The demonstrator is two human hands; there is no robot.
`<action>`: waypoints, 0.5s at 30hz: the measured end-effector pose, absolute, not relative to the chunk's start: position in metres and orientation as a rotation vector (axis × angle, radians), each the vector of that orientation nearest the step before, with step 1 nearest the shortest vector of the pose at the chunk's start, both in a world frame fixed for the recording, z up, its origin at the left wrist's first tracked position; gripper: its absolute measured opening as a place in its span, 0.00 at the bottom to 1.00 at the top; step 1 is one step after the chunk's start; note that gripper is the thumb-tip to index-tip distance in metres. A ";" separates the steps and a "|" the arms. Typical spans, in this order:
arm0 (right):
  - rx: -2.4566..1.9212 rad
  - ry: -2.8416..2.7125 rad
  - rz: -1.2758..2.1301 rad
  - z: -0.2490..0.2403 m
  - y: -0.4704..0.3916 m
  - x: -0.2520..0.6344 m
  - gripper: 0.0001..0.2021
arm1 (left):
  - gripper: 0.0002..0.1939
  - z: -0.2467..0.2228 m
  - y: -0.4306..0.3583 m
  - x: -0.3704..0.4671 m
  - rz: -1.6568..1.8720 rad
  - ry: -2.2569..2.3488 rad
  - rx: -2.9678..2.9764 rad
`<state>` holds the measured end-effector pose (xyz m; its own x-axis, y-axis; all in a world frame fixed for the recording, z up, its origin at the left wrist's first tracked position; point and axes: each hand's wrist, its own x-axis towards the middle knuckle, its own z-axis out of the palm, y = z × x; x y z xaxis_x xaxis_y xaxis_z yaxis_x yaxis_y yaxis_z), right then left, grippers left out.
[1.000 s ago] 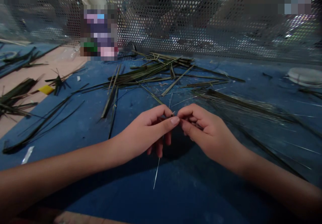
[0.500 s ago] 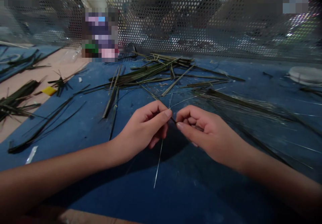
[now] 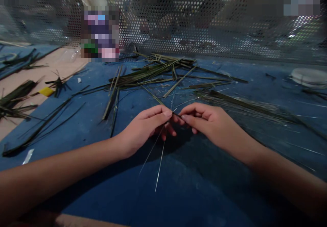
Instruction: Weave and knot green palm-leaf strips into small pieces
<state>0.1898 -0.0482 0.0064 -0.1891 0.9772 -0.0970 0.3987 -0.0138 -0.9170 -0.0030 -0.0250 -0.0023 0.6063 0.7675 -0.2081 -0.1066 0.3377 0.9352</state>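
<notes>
My left hand (image 3: 155, 121) and my right hand (image 3: 204, 116) meet near the middle of the view, both closed in a pinch. Between their fingertips runs a short dark leaf strip (image 3: 176, 114), each hand gripping one part of it. Thin shiny wires (image 3: 159, 167) stick out below my left fingers, and finer ends show just above them. The other fingers of my left hand hang loosely curled under the strip. What lies inside the fingers is mostly hidden.
Green leaf strips (image 3: 150, 71) lie in a pile on the blue table (image 3: 102, 193). Fine wires (image 3: 245, 109) spread at the right beside a long leaf. A white round lid (image 3: 309, 76) sits far right. A perforated metal screen (image 3: 204, 22) stands behind; a yellow scrap (image 3: 46, 91) lies left.
My right hand has risen slightly and turned, bringing the strip nearer level. My left fingers have loosened and spread beneath it. A second wire end now shows below my left hand.
</notes>
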 end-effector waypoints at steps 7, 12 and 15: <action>-1.459 -1.313 1.479 0.005 -0.051 0.188 0.09 | 0.13 -0.002 -0.021 -0.004 0.653 0.779 1.308; -1.390 -1.103 1.701 0.007 -0.055 0.187 0.06 | 0.15 0.002 -0.020 -0.006 0.604 0.909 1.539; -1.299 -0.973 1.853 0.009 -0.057 0.186 0.05 | 0.15 0.001 -0.021 -0.008 0.601 0.924 1.707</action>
<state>0.1857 -0.0569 0.0093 -0.2844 0.8423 -0.4578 -0.1014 -0.5013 -0.8593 -0.0084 -0.0210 0.0014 0.5751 0.8167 -0.0480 0.2869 -0.1464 0.9467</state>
